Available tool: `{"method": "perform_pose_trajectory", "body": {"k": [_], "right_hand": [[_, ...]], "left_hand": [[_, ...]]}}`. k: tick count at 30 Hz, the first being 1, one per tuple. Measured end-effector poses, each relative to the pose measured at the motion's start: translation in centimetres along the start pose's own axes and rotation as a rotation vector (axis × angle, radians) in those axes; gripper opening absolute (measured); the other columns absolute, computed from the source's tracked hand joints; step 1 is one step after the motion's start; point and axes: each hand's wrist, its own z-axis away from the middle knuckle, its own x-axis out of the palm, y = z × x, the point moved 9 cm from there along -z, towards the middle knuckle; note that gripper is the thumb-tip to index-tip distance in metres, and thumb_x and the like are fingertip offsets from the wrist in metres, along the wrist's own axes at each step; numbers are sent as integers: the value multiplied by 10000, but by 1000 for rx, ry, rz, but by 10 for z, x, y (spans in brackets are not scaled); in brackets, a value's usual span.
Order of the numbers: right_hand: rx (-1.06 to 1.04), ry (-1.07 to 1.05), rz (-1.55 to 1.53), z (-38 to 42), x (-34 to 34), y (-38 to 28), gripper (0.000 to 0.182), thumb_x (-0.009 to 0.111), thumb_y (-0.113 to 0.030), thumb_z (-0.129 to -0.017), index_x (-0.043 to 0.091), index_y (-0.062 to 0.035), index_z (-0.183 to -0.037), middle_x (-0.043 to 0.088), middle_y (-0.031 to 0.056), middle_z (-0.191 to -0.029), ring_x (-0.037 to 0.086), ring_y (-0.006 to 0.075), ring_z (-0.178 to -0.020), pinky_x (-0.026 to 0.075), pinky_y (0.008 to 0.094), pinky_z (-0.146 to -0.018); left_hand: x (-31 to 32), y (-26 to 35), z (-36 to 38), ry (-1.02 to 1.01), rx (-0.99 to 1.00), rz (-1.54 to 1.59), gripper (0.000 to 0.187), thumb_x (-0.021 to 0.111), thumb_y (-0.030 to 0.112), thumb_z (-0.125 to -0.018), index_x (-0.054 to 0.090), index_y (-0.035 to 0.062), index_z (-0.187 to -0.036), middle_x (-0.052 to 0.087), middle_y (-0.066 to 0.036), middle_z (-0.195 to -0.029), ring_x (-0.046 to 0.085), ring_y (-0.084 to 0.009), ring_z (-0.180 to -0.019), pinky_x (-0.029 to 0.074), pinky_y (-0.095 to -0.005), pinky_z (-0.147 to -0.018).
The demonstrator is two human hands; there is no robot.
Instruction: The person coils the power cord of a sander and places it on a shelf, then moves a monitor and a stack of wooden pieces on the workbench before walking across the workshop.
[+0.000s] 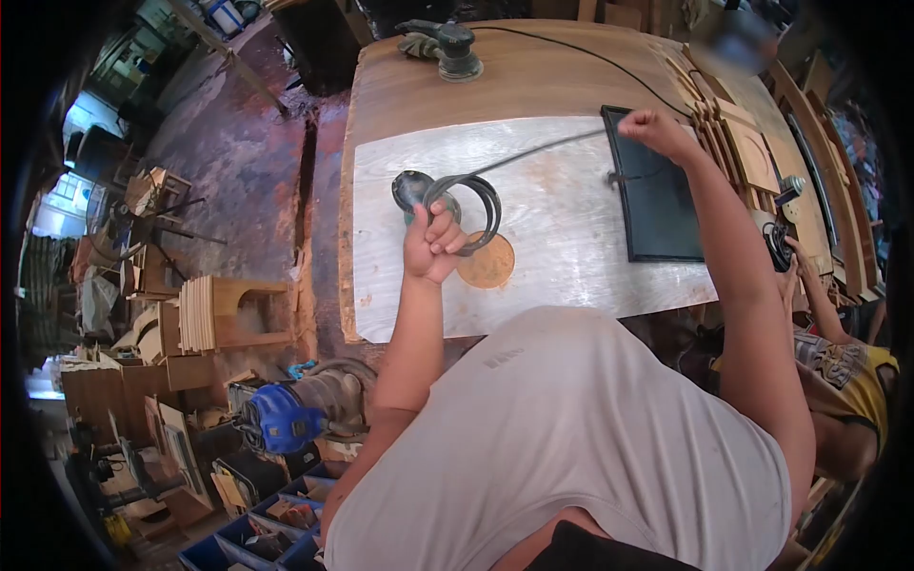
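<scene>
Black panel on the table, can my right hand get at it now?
Probably yes: your right hand appears over the black panel, with most of it uncovered, though the fist seems closed on the cable.

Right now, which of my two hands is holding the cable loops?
Your left hand: it grips the coiled cable. Your right hand, closed by the dark framed panel, has no loops.

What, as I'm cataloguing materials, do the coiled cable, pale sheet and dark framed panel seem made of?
Coiled cable: probably rubber or plastic sheathing, dark and smooth, bending in round loops. Pale sheet: metal or coated board, left open by its streaky sheen. Dark framed panel: perhaps glass or plastic, its face smooth and dark; frame material unclear.
</scene>
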Motion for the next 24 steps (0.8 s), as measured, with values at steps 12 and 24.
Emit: {"method": "perform_pose_trajectory", "body": {"k": [12, 24], "right_hand": [[-468, -825, 459, 137, 168, -175, 383, 566, -387, -920, 645, -38, -783, 632, 154, -743, 587, 360, -722, 441, 450, -659], [-634, -439, 235, 71, 168, -225, 334, 647, -368, -876, 624, -41, -808, 610, 144, -693, 544, 304, -624, 432, 388, -604]], "left_hand": [[15, -7, -6, 254, 173, -552, 348, 480, 423, -971, 480, 77, -1009, 599, -91, -874, 635, -190, -821, 538, -329, -675], [36, -20, -5, 228, 36, -720, 413, 420, 477, -985, 457, 66, -968, 370, 6, -553, 365, -93, -445, 348, -244, -455]]}}
